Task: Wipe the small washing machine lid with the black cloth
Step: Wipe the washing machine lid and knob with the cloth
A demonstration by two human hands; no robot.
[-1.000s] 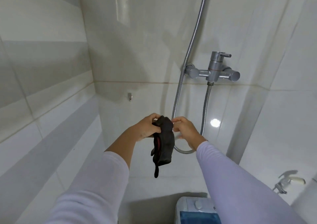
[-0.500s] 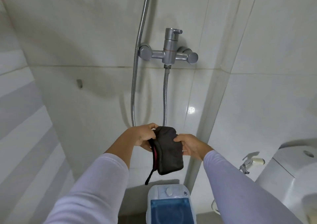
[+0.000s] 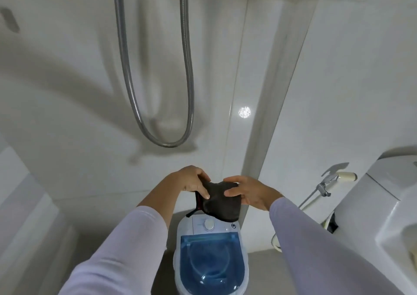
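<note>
Hanging black cloth (image 3: pixel 220 201) pinched between both hands' fingers (image 3: pixel 204 193)

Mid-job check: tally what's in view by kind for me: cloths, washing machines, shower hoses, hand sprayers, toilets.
Cloths: 1, the black cloth, held by left hand and right hand
Washing machines: 1, small washing machine, blue lid shut
Shower hoses: 1
Hand sprayers: 1
Toilets: 1
Total: 5

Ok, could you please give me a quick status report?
Both hands, left and right, gripping black cloth. Blue washing machine lid below, unwiped. Nothing blocking it.
</note>
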